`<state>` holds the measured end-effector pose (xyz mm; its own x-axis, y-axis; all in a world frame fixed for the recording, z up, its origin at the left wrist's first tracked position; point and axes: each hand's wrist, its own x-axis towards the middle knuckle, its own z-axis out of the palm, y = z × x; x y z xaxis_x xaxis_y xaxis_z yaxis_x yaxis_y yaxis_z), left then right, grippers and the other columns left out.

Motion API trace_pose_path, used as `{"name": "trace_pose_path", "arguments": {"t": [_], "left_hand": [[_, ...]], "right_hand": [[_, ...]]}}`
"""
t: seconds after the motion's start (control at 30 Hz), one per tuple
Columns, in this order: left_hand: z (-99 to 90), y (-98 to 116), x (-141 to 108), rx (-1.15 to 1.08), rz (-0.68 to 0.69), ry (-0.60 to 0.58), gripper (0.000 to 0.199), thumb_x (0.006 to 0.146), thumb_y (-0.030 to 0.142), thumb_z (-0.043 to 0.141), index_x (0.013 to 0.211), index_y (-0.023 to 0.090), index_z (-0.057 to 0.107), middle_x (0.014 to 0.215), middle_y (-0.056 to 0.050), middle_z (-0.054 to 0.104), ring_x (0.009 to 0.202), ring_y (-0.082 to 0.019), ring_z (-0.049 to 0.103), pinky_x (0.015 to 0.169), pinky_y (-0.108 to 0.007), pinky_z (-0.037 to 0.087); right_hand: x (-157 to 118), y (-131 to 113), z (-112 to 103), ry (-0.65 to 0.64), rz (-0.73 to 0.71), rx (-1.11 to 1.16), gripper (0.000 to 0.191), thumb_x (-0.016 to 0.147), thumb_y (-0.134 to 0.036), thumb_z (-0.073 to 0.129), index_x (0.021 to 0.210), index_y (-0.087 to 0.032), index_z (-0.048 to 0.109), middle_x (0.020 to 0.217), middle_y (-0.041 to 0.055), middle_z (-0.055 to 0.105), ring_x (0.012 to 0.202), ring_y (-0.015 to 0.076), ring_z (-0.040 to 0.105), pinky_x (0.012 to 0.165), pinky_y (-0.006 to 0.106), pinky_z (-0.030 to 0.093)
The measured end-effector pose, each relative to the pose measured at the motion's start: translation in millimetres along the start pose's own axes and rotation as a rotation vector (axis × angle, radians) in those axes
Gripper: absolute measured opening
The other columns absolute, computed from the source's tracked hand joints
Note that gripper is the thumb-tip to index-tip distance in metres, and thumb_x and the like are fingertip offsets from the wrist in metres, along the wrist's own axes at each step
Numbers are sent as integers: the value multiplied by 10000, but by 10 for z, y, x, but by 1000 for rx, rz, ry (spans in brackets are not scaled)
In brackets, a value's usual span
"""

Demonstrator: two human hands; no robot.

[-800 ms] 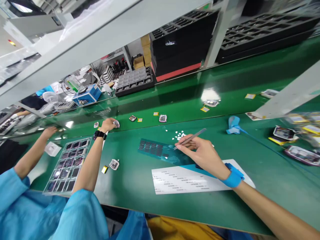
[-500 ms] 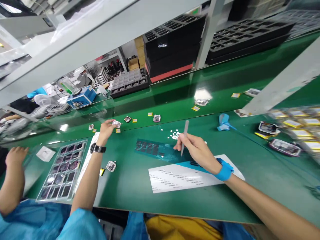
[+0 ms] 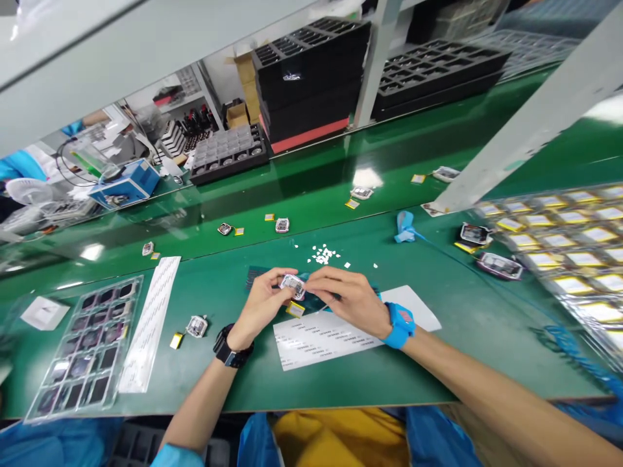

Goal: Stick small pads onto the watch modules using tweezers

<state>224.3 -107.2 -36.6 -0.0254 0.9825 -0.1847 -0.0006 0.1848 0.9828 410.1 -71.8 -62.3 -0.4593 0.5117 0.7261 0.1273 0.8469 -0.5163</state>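
Observation:
My left hand grips a small open watch case between thumb and fingers, its electronics facing up. A yellow-edged battery hangs just below the case. The bent fingers of my right hand pinch the right edge of that case. A thin grey tip, likely of the tweezers, pokes out under the right palm; the rest is hidden. Beneath both hands lies a dark teal sheet, mostly covered, and a printed white backing sheet. Small white pieces are scattered just beyond.
Another watch case with its battery lies to the left, near a white strip and a clear tray of dark screens. Battery trays fill the right. A slanted post and stacked black trays stand behind.
My left hand has brought the watch case from the far left to the middle, meeting my right hand. The upright tweezers are now mostly hidden. The neighbour's arm has left view.

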Motion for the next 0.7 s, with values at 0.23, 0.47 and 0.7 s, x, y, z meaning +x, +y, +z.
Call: {"name": "trace_pose_path", "arguments": {"t": [0.23,0.47,0.7], "left_hand": [[-15,-56,-41,-82,-46,-50,381,619,141,763,997,173,730,830,-8,724,645,-104,643,654,-233,544],[-73,-93,-38,-150,-123,-118,406,625,164,825,1020,160,731,849,-29,737,664,-102,674,664,-211,541],[-23,-103,-50,-173,-115,-115,415,615,223,880,995,156,727,820,-24,743,652,-94,670,655,-204,538]], "right_hand": [[6,-61,-1,-23,127,-51,179,954,-173,532,885,-193,696,772,32,701,639,146,648,593,262,542],[-50,51,-42,-71,-17,-203,263,1005,-192,479,1013,-214,741,884,50,761,716,158,709,630,263,577],[-92,99,-43,-125,-16,-319,286,994,-217,473,972,-211,758,847,55,766,666,156,701,581,244,543]]}}
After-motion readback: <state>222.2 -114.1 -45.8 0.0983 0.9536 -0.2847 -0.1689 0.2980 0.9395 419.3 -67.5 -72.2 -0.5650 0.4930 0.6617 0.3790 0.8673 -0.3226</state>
